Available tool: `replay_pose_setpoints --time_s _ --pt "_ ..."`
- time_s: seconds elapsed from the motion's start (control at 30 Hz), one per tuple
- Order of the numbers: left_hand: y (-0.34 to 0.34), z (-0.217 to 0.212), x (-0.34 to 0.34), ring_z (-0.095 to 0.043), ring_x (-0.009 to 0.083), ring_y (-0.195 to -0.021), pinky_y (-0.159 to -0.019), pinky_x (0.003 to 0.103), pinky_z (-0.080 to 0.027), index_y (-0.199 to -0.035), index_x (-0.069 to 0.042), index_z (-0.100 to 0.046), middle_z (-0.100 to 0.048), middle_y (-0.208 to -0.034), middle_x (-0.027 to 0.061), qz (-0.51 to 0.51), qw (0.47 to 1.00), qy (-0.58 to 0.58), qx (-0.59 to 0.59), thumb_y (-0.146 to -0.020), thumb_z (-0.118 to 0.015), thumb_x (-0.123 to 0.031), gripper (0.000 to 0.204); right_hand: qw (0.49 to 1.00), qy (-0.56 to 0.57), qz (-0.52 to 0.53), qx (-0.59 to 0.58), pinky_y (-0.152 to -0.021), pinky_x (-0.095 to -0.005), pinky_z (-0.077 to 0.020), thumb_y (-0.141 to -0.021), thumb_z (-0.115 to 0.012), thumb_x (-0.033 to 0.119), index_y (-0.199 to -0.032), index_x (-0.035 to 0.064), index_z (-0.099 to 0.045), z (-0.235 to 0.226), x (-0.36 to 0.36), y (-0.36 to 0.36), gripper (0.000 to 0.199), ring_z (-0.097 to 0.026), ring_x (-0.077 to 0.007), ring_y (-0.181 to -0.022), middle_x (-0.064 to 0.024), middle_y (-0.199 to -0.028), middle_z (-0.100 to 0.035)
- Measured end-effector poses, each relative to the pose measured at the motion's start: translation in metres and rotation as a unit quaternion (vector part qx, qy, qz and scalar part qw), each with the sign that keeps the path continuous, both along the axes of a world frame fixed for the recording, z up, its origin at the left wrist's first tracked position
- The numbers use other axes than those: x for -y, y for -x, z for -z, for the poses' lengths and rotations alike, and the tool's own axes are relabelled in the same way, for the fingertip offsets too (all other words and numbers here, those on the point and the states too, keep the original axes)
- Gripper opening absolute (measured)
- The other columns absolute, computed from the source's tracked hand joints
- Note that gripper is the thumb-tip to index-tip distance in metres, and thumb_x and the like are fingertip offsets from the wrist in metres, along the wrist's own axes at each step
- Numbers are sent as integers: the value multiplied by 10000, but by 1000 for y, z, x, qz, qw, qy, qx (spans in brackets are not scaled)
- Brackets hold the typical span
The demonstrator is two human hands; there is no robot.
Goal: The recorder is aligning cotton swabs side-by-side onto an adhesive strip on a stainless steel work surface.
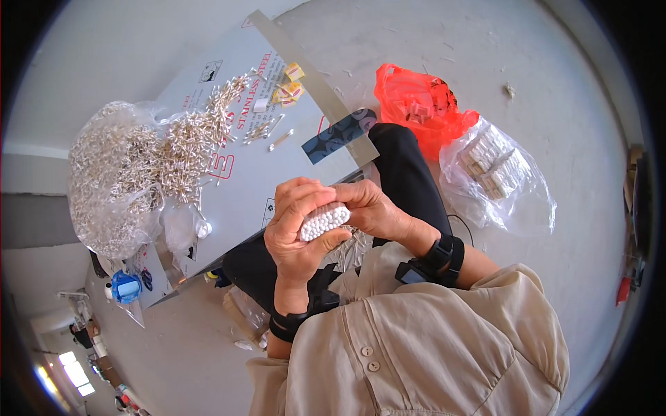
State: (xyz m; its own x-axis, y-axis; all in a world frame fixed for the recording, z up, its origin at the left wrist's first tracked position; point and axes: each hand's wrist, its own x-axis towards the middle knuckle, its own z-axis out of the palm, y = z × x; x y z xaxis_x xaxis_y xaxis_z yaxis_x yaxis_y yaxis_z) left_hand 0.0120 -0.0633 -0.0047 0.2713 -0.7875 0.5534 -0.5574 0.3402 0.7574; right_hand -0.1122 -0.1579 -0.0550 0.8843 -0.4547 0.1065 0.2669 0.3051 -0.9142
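swabs [325, 222] in left hand [285, 232], red lettering [254, 90]

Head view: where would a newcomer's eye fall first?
Probably on the bright red plastic bag, lying on the grey floor at the upper right. Next comes the heap of loose cotton swabs on the tabletop at left, beside a bulging clear bag of more. In the centre, the left hand grips a tight white-tipped bundle, the right hand close against it.

Beige shirt [430, 340] with round buttons [367, 351], black wrist straps [456, 261] left and right, seemingly black trousers [411, 163].
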Motion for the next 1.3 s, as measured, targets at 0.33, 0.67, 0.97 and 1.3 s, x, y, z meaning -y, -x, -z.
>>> replay_pose_setpoints --time_s 0.33,0.67,0.97,1.3 --pt "-16 5 -8 -609 283 -949 -822 371 -511 -934 -34 -718 -689 -950 63 8 1000 -18 -9 -643 -867 -240 386 1000 -24 -18 7 -876 -256 -480 -906 -633 2 -1146 19 -669 2 3 -6 243 -596 -72 -951 -19 -1017 -695" --pt "-19 17 -7 -622 272 -899 -797 353 -514 -904 -41 -715 -695 -892 51 -29 999 -21 -12 -630 -867 -173 340 999 -8 -29 -17 -877 -258 -479 -893 -643 -17 -1166 12 -655 19 4 -13 275 -587 -82 -959 -16 -1016 -683" --pt "-26 44 -9 -606 189 -872 -773 293 -493 -961 4 -663 -656 -864 74 -72 974 -64 -206 -741 -808 -101 284 992 -100 -38 -65 -783 -224 -494 -886 -665 -4 -1124 -15 -659 34 4 -16 238 -582 -51 -862 -3 -933 -673" --pt "-49 67 3 -600 102 -760 -735 225 -488 -961 72 -650 -650 -857 62 -119 828 -123 -534 -866 -714 -99 206 984 -137 -15 -113 -698 -211 -522 -885 -694 53 -1108 -15 -669 43 4 -16 235 -619 -63 -785 -26 -918 -688"
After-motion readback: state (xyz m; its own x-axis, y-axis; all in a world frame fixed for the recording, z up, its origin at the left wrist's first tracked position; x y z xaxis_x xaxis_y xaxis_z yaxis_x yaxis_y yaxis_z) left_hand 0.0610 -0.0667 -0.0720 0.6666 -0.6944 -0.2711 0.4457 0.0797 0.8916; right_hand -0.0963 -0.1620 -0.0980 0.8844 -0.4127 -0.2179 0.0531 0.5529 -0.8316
